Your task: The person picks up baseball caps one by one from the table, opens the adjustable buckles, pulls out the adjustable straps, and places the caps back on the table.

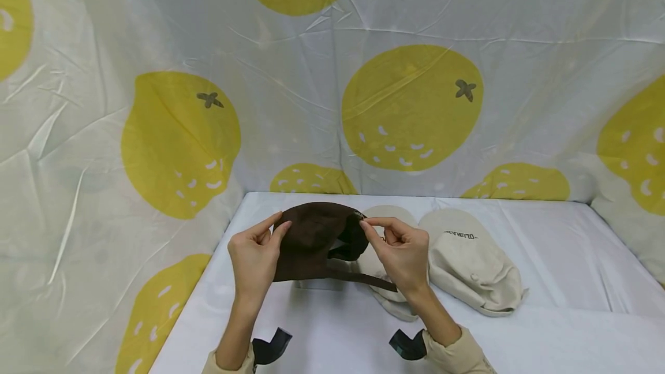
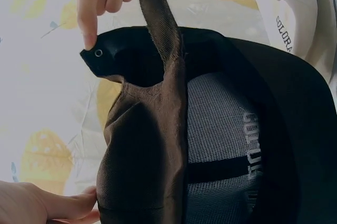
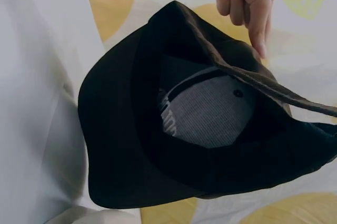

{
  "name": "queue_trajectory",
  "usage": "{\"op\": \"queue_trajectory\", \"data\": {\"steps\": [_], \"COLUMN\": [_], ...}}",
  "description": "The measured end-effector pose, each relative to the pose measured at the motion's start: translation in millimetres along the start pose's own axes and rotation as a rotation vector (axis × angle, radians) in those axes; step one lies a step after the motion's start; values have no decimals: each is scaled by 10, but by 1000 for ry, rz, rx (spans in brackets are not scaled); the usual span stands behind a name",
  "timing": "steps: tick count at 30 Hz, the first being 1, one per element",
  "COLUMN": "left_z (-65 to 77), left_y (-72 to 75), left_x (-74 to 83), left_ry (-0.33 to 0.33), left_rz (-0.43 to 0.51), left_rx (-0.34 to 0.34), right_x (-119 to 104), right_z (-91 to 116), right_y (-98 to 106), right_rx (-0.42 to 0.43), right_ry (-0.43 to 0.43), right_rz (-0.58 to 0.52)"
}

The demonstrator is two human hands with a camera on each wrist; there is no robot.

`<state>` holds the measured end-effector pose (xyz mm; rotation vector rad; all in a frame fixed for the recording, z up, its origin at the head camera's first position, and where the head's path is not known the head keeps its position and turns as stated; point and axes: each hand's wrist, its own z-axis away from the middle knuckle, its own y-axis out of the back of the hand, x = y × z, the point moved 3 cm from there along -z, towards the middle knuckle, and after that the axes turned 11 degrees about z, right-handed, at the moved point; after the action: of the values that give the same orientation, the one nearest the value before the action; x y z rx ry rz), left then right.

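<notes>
A dark brown baseball cap (image 1: 306, 241) is held up over the white table between both hands. My left hand (image 1: 253, 255) pinches the cap's left edge between thumb and fingertips. The right hand (image 1: 402, 253) pinches the upper right corner beside the back opening; in the left wrist view a small metal ring (image 2: 98, 53) shows right by that fingertip. A loose strap (image 1: 366, 279) sticks out below toward the right wrist. Both wrist views look into the cap, where a grey mesh lining (image 2: 216, 129) with pale lettering shows. The brim (image 3: 113, 124) points away from the strap.
Two beige caps lie on the white table (image 1: 561, 339): one (image 1: 389, 212) partly hidden behind the brown cap and right hand, the other (image 1: 473, 258), with dark lettering, to its right. A lemon-print curtain (image 1: 291, 97) hangs behind and along the sides.
</notes>
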<state>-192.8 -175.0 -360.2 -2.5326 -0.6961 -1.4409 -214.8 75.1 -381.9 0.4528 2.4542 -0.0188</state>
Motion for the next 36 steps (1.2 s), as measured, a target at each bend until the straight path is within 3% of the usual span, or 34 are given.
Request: {"op": "queue_trajectory", "data": {"steps": [12,26,36], "left_z": [-39,-57,-56], "left_y": [17,21,16], "left_x": [-42,-56,-82], "left_ry": [36,89,122], "left_rz": [-3,57,77], "left_rx": [-4,-94,-119], "right_x": [4,5,-6], "right_z": [-26,-24,-9], "right_y": [19,11,3], "right_rx": [-168,-388,-467], "right_ry": [69,-9,23], "right_rz": [-53,-115,-143]}}
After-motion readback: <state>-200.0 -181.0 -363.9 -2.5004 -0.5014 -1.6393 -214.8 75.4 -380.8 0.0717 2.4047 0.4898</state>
